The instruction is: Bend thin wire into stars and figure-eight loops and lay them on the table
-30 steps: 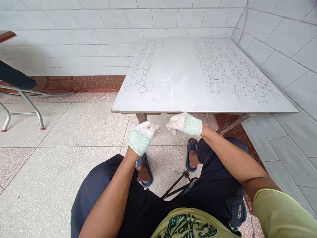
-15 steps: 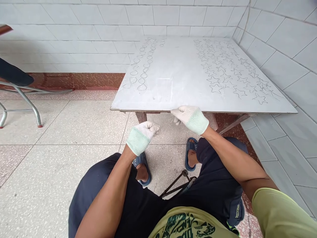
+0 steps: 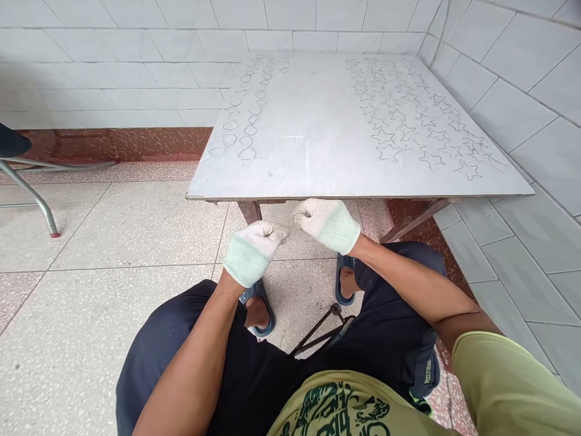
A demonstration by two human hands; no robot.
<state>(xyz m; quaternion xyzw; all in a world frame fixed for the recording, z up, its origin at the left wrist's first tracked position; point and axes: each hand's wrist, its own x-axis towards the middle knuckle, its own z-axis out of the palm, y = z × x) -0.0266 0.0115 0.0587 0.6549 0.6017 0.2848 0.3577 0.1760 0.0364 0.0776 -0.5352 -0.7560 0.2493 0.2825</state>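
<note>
Both of my hands wear pale gloves with mint-green cuffs. My left hand (image 3: 256,245) is closed, thumb and fingertips pinched together on a thin wire (image 3: 292,219). A little higher, just below the front edge of the white board table (image 3: 331,178), my right hand (image 3: 324,221) also pinches the wire. The fingertips of the two hands are close together but apart. The wire is so fine that its full shape between the hands cannot be made out.
Bent wire stars (image 3: 387,151) lie in rows on the board's right side. Looped wire figures (image 3: 247,148) line its left side. Tiled walls (image 3: 535,121) stand behind and to the right. A metal chair leg (image 3: 43,209) is at far left, a dark folding frame (image 3: 318,333) between my legs.
My right hand has moved left and slightly down, closer to my left hand. My left hand has shifted only slightly left in the picture, as the whole view has moved.
</note>
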